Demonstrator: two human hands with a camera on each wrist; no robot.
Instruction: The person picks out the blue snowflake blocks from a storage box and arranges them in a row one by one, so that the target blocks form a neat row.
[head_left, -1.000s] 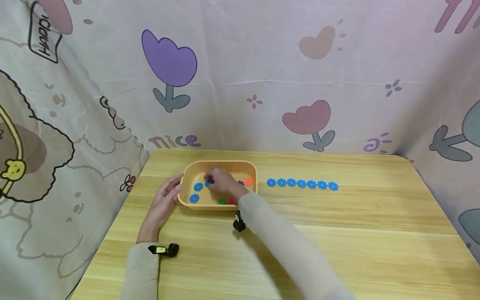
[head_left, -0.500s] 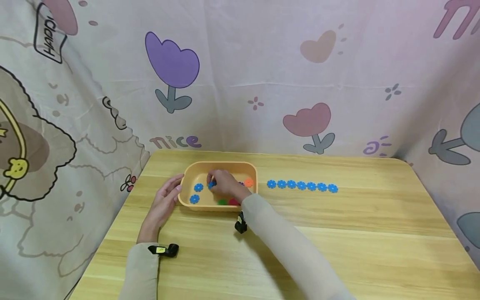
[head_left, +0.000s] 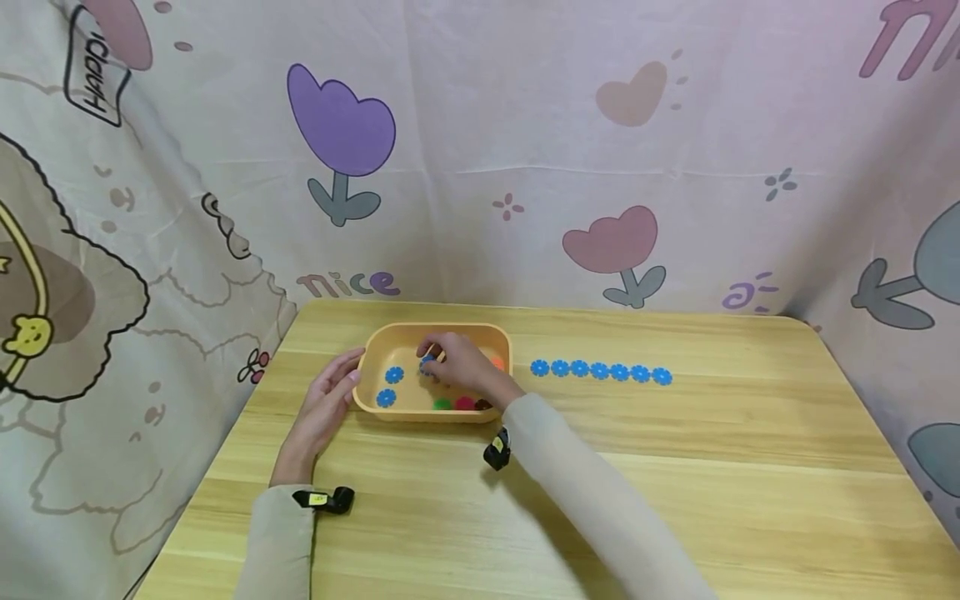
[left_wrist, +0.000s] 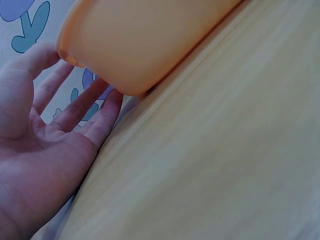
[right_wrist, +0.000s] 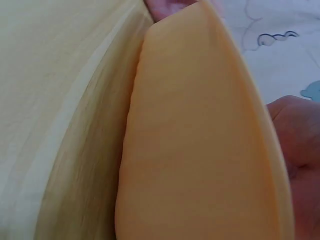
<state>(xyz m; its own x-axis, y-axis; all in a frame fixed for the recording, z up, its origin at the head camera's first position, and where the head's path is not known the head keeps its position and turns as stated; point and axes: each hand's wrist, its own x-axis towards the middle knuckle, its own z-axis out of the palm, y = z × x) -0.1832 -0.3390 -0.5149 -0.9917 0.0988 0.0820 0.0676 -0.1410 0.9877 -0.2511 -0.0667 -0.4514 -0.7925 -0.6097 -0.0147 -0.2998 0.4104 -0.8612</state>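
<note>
In the head view my left hand (head_left: 324, 407) rests at the left end of an orange plastic bin (head_left: 420, 416). The left wrist view shows its spread, fairly straight fingers touching the bin's outer wall (left_wrist: 135, 45), thumb at the rim. Inside the bin, my right hand (head_left: 467, 365) pinches a blue snowflake disc (head_left: 426, 365) between thumb and fingers. Two more blue discs (head_left: 386, 398) lie at the bin's left. Green (head_left: 442, 404), red (head_left: 465, 403) and dark discs lie along its near wall. From the right wrist, the bin wall hides most of the right hand (right_wrist: 302, 155).
Several blue snowflake discs (head_left: 598, 371) form a row on the wooden table (head_left: 675, 500), right of the bin. An orange disc (head_left: 498, 364) shows partly behind the right wrist. A printed cloth (head_left: 465, 100) hangs behind and beside the table.
My right hand has shifted slightly right and lifted a little with the blue disc, uncovering the dark disc near the front wall. The left hand stays at the bin's end.
</note>
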